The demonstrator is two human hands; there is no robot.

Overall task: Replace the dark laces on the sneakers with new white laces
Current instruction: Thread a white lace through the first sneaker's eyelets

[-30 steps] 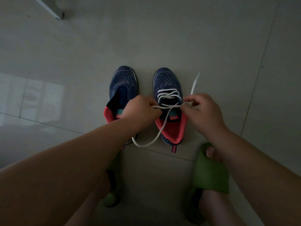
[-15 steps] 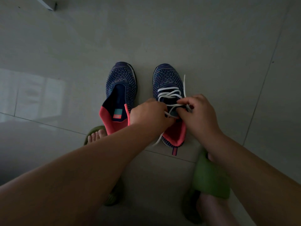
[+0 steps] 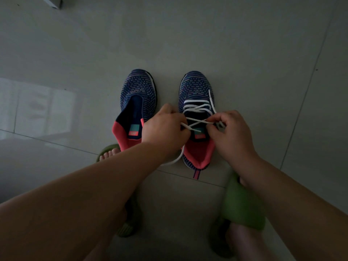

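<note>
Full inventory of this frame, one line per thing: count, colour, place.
sneakers: 2, navy knit with pink collars, side by side on the floor; left sneaker has no lace, right sneaker is partly laced.
white lace: 1, white, crossed over the right sneaker, both ends held.
floor: grey tiles.
object at top left corner: 1, pale, cut off.
slippers: 2, green, on the feet, left slipper, right slipper.
left hand: grips one lace end.
right hand: pinches the other.

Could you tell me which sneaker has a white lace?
The right sneaker, under both hands; the left sneaker shows none.
</note>
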